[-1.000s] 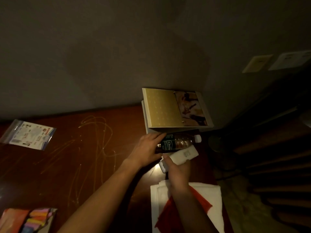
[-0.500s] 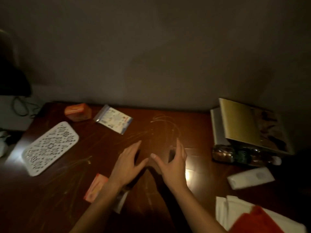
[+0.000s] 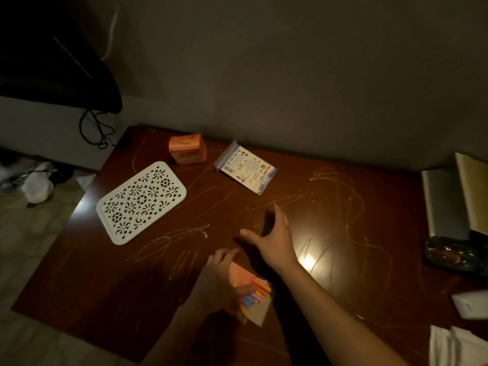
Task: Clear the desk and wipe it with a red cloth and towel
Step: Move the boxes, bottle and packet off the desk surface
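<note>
Since 0.5 s ago: left hand [image 3: 219, 280] has dropped back & closed on the crayon box [image 3: 250, 295], which sat untouched by the wrist before; right hand [image 3: 273, 240] has slid fwd a little, and the view has swung left so the bottle [image 3: 454, 253] and books [image 3: 459, 199] now sit at the far right edge.

Hands now: left is grasping the crayon box, thumb over its open end w/ the coloured sticks showing, fingers on its far edge. Right is released, fingers spread, palm down just over the tabletop [image 3: 330, 286], holding nothing.

Key relation: remaining clutter lies ahead & to the left of both hands. Plastic packet [image 3: 245, 171] is straight ahead of the right hand, long axis running diagonally near-right to far-left; right hand is nearer to it. White perforated tray [image 3: 141, 202] lies left, long axis diagonal too, nearer the left hand, but that one's busy. Orange box [image 3: 188, 148] sits at the back, just beside the packet's far end. My guess: box gets lifted off first, then the right goes for the packet.

Wiping gear: white towel [image 3: 456, 350] at bottom right corner, well apart from both hands; red cloth not in view. Scribble marks all over the tabletop, so no wiping yet.

Writing: packet has printed text & small logos, too small to read. Orange box label blurred. No brand legible.
</note>
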Demonstrator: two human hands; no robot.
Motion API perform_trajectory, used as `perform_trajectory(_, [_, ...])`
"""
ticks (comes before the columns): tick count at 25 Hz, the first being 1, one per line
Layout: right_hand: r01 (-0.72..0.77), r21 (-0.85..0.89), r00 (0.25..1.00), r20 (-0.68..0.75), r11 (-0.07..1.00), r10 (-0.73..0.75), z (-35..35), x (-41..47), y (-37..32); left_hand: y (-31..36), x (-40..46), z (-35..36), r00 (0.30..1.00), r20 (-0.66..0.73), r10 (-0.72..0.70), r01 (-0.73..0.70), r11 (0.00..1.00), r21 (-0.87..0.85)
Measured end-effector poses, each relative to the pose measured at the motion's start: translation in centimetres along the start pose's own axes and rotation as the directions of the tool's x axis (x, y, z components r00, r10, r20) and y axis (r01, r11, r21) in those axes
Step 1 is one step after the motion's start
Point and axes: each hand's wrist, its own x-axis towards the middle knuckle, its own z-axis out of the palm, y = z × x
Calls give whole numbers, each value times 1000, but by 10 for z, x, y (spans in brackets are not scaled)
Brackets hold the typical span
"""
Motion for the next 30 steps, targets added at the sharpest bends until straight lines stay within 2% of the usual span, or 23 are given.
perform_trajectory(4, [-115, -9, 982, -154, 993, 112, 2, -30, 19, 0, -3, 1, 1000, 19, -8, 9, 999, -38])
perform_trajectory(7, [-157, -23, 978, -145, 987, 152, 8, -63, 30, 4, -7, 6, 1000, 20, -5, 4, 999, 43])
perform_trajectory(9, [-155, -4, 980, -125, 988, 154, 16, -76, 36, 3, -7, 11, 1000, -6, -16, 17, 999, 32])
perform_trajectory(13, [-168, 144, 979, -90, 975, 182, 15, -94, 39, 4, -9, 12, 998, -48, -48, 45, 997, -58])
perform_trajectory(17, [-186, 271, 954, -181, 945, 239, 13, -126, 50, 6, -6, 14, 994, -77, -76, 67, 992, -111])
perform_trajectory(19, [-168, 213, 962, -178, 963, 207, 13, -141, 56, 7, -5, 19, 989, -105, -100, 81, 981, -174])
perform_trajectory(22, [-34, 69, 984, -173, 997, 45, 11, -152, 48, 13, -3, 24, 979, -146, -140, 98, 960, -262])
perform_trajectory(24, [42, 20, 993, -114, 999, -40, 14, -151, 43, 17, -1, 27, 972, -160, -169, 108, 936, -336])
perform_trajectory(26, [47, 18, 997, -69, 999, -46, 18, -148, 42, 19, -2, 29, 969, -168, -179, 103, 918, -383])
perform_trajectory(30, [20, 98, 997, -82, 995, -12, 18, -144, 35, 21, -1, 30, 962, -198, -190, 92, 904, -419])
